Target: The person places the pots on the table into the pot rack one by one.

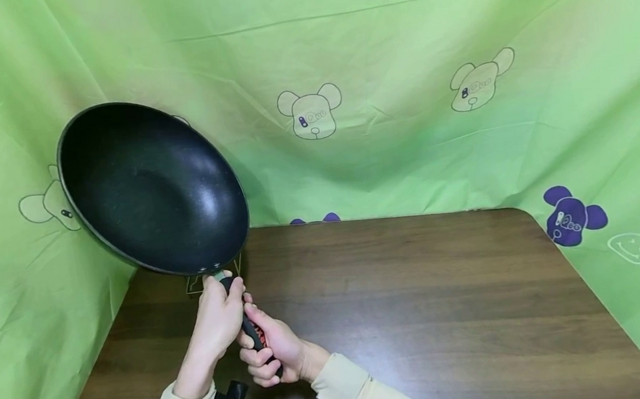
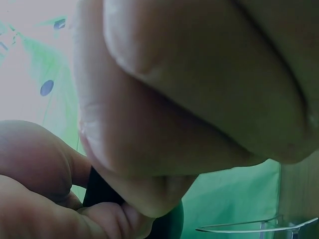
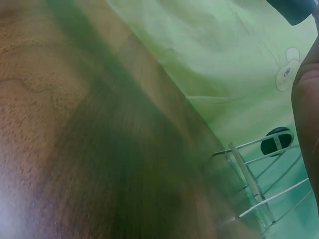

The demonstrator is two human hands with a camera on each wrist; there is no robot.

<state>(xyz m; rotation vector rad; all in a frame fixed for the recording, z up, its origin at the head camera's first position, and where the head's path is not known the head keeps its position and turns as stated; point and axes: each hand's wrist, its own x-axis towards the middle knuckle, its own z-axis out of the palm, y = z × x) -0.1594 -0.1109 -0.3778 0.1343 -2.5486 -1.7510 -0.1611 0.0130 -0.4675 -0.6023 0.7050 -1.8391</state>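
Black wok (image 1: 153, 189), round and deep with a dull nonstick-looking inside, is held up off the wooden table (image 1: 427, 306) at its back left corner, tipped so the bowl faces the camera. Its handle (image 1: 250, 331) is dark with a bit of red showing, and the long axis runs from the hands up and left to the pan. The left hand (image 1: 221, 316) wraps its fingers round the handle right under the rim, and the right hand (image 1: 272, 353) grips lower down, both curled tight. A thin wire rack (image 3: 259, 191) sits on the table just behind the wok, mostly hidden. Green plastic sheeting (image 1: 402, 85) with cartoon bears hangs all around.
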